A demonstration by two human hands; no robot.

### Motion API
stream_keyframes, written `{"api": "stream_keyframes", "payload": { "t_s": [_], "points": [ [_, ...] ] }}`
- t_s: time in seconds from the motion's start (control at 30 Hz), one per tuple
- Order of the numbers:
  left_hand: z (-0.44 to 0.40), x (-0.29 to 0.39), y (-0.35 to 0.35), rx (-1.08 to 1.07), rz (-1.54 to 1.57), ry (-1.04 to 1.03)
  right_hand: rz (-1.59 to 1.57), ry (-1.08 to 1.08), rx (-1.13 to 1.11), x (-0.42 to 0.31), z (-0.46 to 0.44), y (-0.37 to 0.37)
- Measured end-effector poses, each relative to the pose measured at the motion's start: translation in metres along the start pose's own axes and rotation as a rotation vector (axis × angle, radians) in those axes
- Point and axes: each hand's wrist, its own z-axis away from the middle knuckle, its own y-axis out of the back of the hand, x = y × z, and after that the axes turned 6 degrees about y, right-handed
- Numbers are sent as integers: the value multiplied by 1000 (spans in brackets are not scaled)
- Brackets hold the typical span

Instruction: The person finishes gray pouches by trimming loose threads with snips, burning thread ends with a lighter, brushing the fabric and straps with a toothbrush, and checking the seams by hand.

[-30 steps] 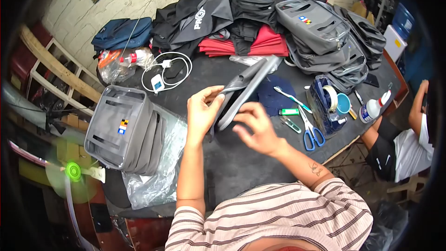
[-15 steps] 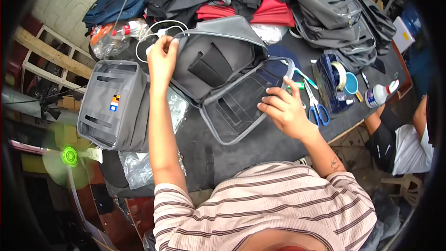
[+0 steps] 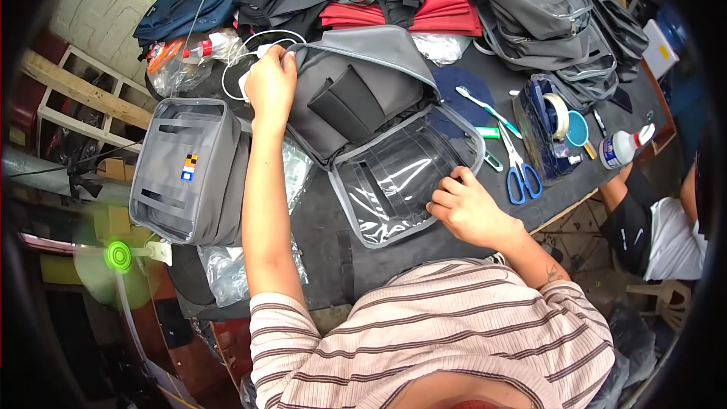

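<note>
An unzipped grey bag [image 3: 386, 45] lies in front of me, with a black flap or pocket [image 3: 347, 103] inside its body. My left hand [image 3: 271, 83] is closed on the upper left rim of the bag. The clear plastic lid [image 3: 386, 182] of the bag, edged in grey, is folded open toward me. My right hand [image 3: 471, 208] has its fingers curled at the right edge of that lid; the fingertips are partly hidden. Left of my left forearm, a similar grey bag [image 3: 182, 174] with a clear front and a small coloured patch stands closed.
Blue-handled scissors [image 3: 522, 182], a toothbrush [image 3: 488, 111], a tape dispenser [image 3: 541, 129] and a white bottle [image 3: 625, 145] are at the right. Grey backpacks [image 3: 530, 7] and red cloth [image 3: 447, 11] are piled behind. A green fan [image 3: 118, 256] spins at left; a person [image 3: 644, 220] sits at right.
My right hand has moved down and closed in at the lid's edge. The lid has swung lower toward me and now catches the light. My left hand has shifted slightly right along the rim.
</note>
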Motion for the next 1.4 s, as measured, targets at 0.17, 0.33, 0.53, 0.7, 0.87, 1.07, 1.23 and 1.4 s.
{"api": "stream_keyframes", "payload": {
  "t_s": [0.17, 0.33, 0.53, 0.7, 0.87, 1.07, 1.23, 1.4],
  "points": [
    [-5, -22, -22, 142, -143, -38, -15, -10, 6, 0, 0, 5],
    [51, 33, -14, 277, -170, -1153, 21, 19, 169, 5, -14, 12],
    [88, 24, -63, -425, -345, -1153, 59, 101, 88, -1, -24, 6],
    [53, 10, -75, -693, -390, -663, 5, 68, 131, 0, -16, 30],
    [71, 34, -100, -691, -304, -283, 2, 67, 82, 2, -22, 36],
    [109, 31, -116, -441, -111, -286, 40, 114, 143, 0, -27, 27],
    [118, 17, -125, -269, -93, -531, 15, 175, 126, -7, -31, 22],
    [112, 13, -141, -180, -103, -423, 68, 157, 107, -5, -29, 22]
  ]
}}
